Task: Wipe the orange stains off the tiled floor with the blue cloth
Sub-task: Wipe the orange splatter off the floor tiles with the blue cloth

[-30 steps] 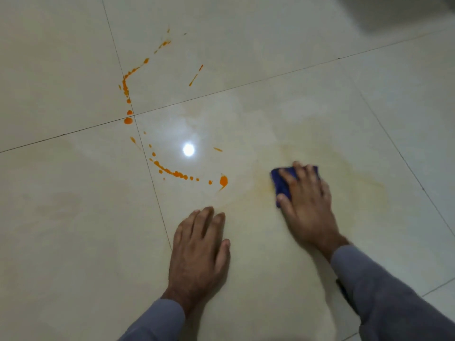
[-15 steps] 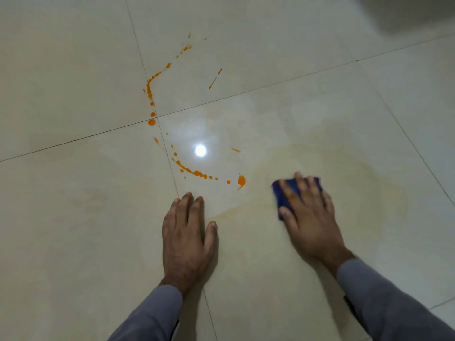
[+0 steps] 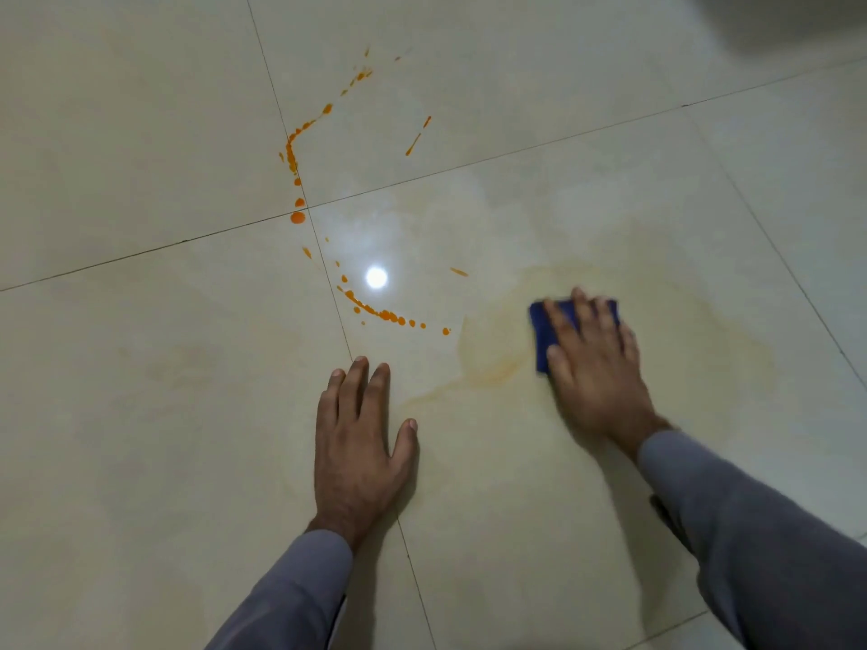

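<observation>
Step in hand: wiping. Right hand (image 3: 593,363), fingers flat, presses blue cloth (image 3: 544,335) on tiled floor (image 3: 140,415), inside a pale smeared patch at right. Left hand (image 3: 359,443) flat, bracing, holds nothing. Orange stains (image 3: 384,315) arc left and far-left. Next: sweep cloth left across them.

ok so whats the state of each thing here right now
blue cloth: flat on the floor, pressed under the right hand
right hand: fingers straight, blurred
left hand: flat on the floor, holds nothing
orange stains: unwiped drops
yellowish smear: thin film around the cloth
</observation>
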